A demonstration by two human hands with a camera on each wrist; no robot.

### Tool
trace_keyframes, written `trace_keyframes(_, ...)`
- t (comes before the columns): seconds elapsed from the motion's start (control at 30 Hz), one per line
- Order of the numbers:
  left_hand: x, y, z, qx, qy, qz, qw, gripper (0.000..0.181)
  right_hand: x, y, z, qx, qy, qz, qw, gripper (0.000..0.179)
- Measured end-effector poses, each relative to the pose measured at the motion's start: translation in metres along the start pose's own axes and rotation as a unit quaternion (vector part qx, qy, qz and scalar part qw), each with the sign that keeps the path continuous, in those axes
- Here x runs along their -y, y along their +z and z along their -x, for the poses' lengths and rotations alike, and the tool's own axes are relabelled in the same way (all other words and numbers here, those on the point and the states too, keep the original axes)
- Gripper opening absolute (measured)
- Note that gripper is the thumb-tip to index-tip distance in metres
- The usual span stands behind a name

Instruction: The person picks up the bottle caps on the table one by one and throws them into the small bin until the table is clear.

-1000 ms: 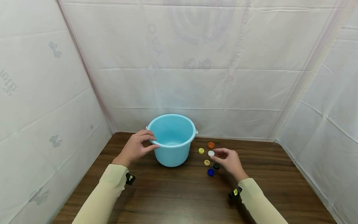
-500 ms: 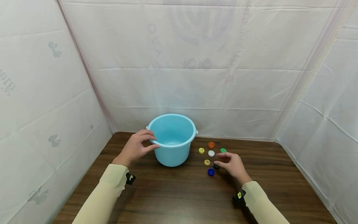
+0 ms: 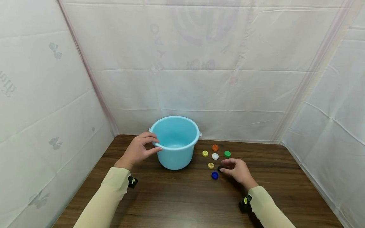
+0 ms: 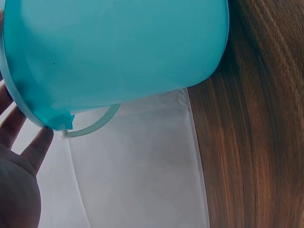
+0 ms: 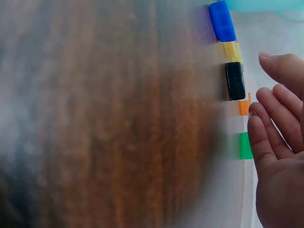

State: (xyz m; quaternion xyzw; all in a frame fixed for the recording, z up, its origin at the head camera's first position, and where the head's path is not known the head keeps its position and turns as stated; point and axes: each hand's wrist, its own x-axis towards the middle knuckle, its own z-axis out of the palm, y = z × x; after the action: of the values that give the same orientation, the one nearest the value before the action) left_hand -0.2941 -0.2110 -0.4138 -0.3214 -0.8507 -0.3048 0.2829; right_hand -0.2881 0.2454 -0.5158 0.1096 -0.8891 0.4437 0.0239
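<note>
My left hand (image 3: 138,151) holds the near left rim of a light blue bucket (image 3: 175,158), its thumb on the outside and fingers over the edge. In the left wrist view, the fingertips touch the rim beside the handle joint. Just over a black bottle cap (image 5: 234,81) hovers my right hand (image 3: 237,171), thumb and fingers spread to either side with a gap to the cap in the right wrist view. Around it on the table lie a blue cap (image 3: 215,175), a tan-yellow cap (image 3: 211,165), a white cap (image 3: 215,156) and a green cap (image 3: 227,154).
Farther back lie a yellow cap (image 3: 205,153) and an orange cap (image 3: 215,148). All stand on a dark wooden table (image 3: 176,196), to the right of the bucket. White sheeting (image 3: 182,88) closes in the back and both sides.
My right hand has moved from the white cap toward me and a little right, down to the black cap. The white cap stays on the table; the green cap is uncovered. Left hand and bucket are still.
</note>
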Motion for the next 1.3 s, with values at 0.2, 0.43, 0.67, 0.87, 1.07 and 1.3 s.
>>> trace_keyframes(0.2, -0.0003, -0.0006, 0.0009, 0.0, -0.004, 0.0, 1.0, 0.024, -0.0016, 0.0025, -0.0007, 0.002, 0.001, 0.021, 0.9998, 0.031)
trace_keyframes(0.43, -0.0006, -0.0007, 0.0012, -0.001, -0.002, -0.001, 1.0, 0.024, -0.0023, 0.0039, -0.0018, 0.004, 0.001, 0.037, 0.9993, 0.032)
trace_keyframes(0.67, -0.0005, -0.0002, 0.0015, 0.0, -0.005, 0.002, 1.0, 0.024, -0.0014, 0.0068, -0.0023, 0.014, 0.01, 0.057, 0.9983, 0.031)
trace_keyframes(0.87, -0.0005, -0.0001, 0.0009, 0.003, -0.007, -0.001, 1.0, 0.024, -0.0004, 0.0079, -0.0042, 0.016, 0.01, 0.061, 0.9979, 0.029)
trace_keyframes(1.07, -0.0007, -0.0001, -0.0001, 0.003, -0.006, 0.002, 1.0, 0.024, 0.0008, 0.0081, -0.0063, 0.016, 0.013, 0.076, 0.9969, 0.028)
trace_keyframes(1.3, -0.0003, 0.0002, -0.0005, 0.005, -0.01, 0.006, 0.9999, 0.026, 0.0046, 0.0077, -0.0074, 0.019, 0.01, 0.082, 0.9964, 0.026)
